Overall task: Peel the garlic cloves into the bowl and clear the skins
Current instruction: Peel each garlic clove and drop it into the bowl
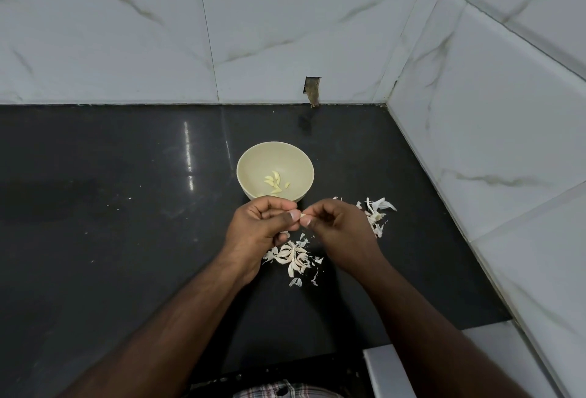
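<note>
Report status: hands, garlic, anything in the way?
Left hand and right hand both pinch one garlic clove just short of the bowl. Peeled cloves inside. Skins piled on the counter, uncleared. Nothing blocking.

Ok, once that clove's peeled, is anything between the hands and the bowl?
Nothing visible. The garlic clove is pinched between the left hand and right hand just in front of the bowl, whose mouth is open. The skins lie on the counter nearer the person.
</note>
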{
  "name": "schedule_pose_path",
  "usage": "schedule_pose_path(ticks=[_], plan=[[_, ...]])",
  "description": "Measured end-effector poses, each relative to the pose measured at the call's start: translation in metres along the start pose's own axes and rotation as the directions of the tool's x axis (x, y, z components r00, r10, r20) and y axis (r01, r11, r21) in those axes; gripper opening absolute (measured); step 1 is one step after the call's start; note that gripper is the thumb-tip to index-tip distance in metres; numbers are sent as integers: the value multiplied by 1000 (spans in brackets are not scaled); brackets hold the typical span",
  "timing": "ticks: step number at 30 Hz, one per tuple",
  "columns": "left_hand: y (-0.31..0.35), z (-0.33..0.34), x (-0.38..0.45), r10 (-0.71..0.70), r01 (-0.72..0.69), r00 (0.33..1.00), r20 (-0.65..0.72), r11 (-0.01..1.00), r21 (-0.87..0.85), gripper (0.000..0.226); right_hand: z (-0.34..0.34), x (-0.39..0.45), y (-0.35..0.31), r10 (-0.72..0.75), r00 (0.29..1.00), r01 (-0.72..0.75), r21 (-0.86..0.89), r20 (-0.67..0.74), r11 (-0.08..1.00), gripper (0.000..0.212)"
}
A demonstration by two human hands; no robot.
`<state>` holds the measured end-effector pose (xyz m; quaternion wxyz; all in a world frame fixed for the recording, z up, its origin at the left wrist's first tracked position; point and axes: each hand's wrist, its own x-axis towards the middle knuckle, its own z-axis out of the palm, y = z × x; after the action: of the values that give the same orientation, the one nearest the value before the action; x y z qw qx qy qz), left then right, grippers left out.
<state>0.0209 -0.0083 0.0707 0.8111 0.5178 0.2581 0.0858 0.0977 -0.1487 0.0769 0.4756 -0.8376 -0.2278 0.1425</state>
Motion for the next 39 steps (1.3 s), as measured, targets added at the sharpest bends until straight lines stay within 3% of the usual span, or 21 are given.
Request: schedule_pose_path(ticks=[4,7,12,18,23,29,33,39], plan=[[1,-1,2,-2,2,1000,-6,1000,-26,9,-2,1,0,34,998,-37,84,47,996,16],[2,-1,2,5,-5,1000,-2,999,-37,7,-3,-1,-4,16,999,-20,120,33,993,7],[0,0,2,5,-6,1000,-17,1000,-23,6,-2,1,-1,3,1000,-3,-2,3,1000,11],[0,-1,2,16,-17,999,-41,999,-27,6,-1,-1,0,12,1000,-11,78,-1,997,20],[-1,0,0,24,-24,999,-37,1000,6,6,2,2,-3,-44,999,43,-50,-26,998,7],[2,-3,1,14,-16,999,-40,999,-44,9,0,3,-6,83,992,-106,259,98,960,14],[2,-3,2,12,-14,999,-35,999,-51,11,2,4,-8,86,995,-99,259,58,961,9],[1,-6,5,2,-4,999,-39,999,-46,12,3,6,-7,183,967,-239,373,179,896,18]])
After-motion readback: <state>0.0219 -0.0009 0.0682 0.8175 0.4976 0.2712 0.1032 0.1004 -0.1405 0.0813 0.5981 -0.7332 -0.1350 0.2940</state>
